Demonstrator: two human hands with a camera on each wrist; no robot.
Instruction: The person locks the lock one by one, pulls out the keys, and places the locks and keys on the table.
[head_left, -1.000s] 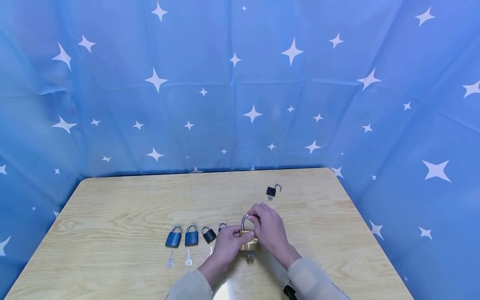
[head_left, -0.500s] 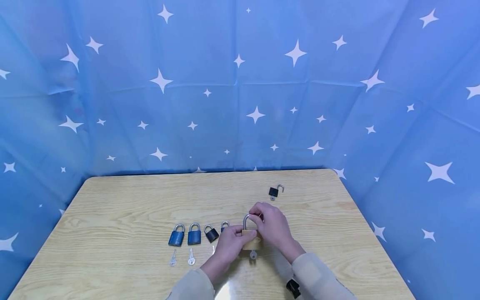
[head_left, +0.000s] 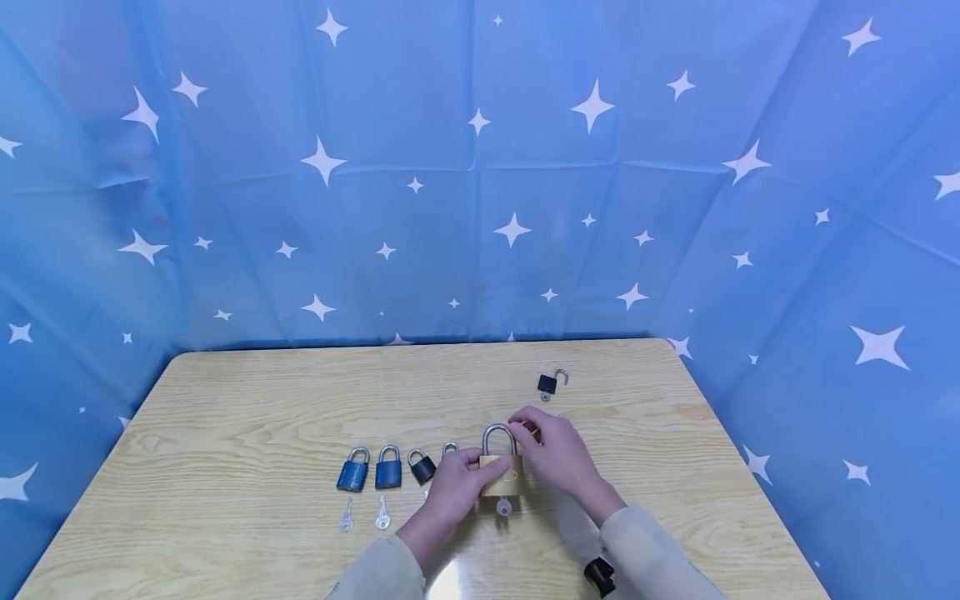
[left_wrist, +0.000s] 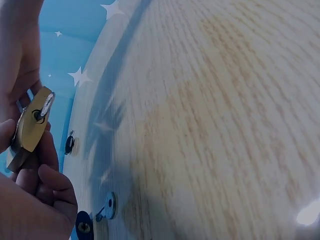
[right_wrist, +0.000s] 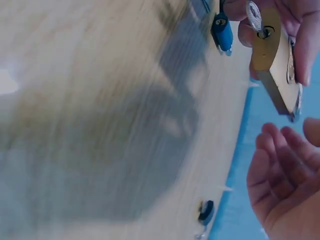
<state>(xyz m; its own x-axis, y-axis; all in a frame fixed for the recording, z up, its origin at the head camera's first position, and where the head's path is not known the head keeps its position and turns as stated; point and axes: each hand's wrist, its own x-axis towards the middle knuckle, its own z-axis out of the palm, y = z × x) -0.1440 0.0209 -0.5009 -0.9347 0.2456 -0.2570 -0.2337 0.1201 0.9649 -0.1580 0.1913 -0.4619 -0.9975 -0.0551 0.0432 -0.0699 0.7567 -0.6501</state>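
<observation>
My left hand (head_left: 453, 492) grips a large brass padlock (head_left: 501, 479) by its body, thumb across the front, raised off the table. A silver key (head_left: 504, 506) sticks out of the keyhole at the padlock's bottom; the left wrist view shows this key (left_wrist: 46, 106) from below. The steel shackle (head_left: 498, 429) arches over the top, both legs meeting the body as far as I can see. Just right of the shackle is my right hand (head_left: 558, 450), its fingers loosely bent. From the right wrist view, this right hand (right_wrist: 290, 185) stands apart from the padlock and holds nothing.
Left of the hands lie two blue padlocks (head_left: 388, 472), a black padlock (head_left: 422, 468) and another padlock (head_left: 450, 447) partly hidden by the left hand. Keys (head_left: 382, 514) lie in front of them. Farther back is a black padlock (head_left: 547, 384) with its shackle swung out.
My right hand has let go of the brass padlock's shackle and moved slightly right. The left hand keeps its grip, and the padlock has shifted a little to the left.
</observation>
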